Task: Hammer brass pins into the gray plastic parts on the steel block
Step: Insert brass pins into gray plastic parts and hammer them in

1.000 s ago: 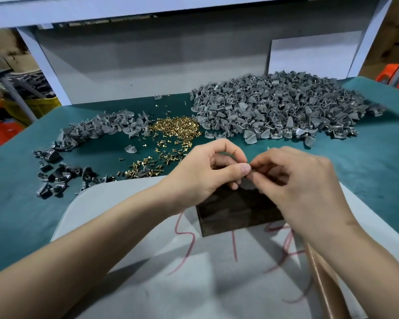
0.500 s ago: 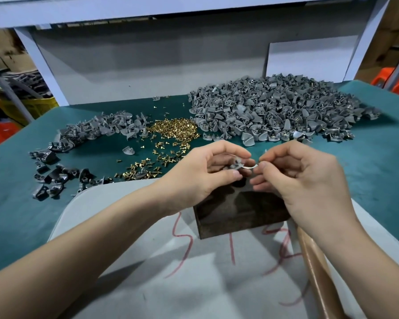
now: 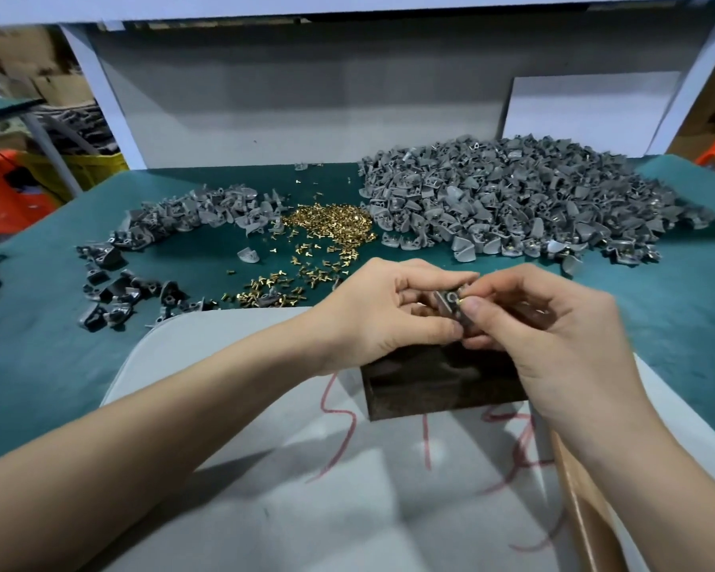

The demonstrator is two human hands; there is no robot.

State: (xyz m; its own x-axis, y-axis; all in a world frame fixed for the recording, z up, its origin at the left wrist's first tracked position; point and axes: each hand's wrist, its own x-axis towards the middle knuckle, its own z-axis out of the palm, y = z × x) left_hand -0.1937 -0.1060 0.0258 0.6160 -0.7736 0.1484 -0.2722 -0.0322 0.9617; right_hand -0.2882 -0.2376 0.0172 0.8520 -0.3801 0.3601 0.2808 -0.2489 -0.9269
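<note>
Green mat (image 3: 38, 344); left hand (image 3: 382, 311), right hand (image 3: 554, 336) pinch gray part (image 3: 448, 304).

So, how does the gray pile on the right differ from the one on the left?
The right pile is much larger and heaped; the left pile is thin and curved. The left pile's near end looks darker; the right pile is evenly gray. Both lie on the green mat.

Hemmed in: the left hand (image 3: 384, 311) and right hand (image 3: 554, 336) meet over the steel block (image 3: 430, 386), closing off its top. Beyond, loose brass pins (image 3: 331, 225) and heaps of gray plastic parts (image 3: 512, 200) crowd the bench (image 3: 38, 344). Bare mat lies open at both sides; the gray board (image 3: 265, 489) in front is free, bar a wooden handle (image 3: 583, 509) at right.
</note>
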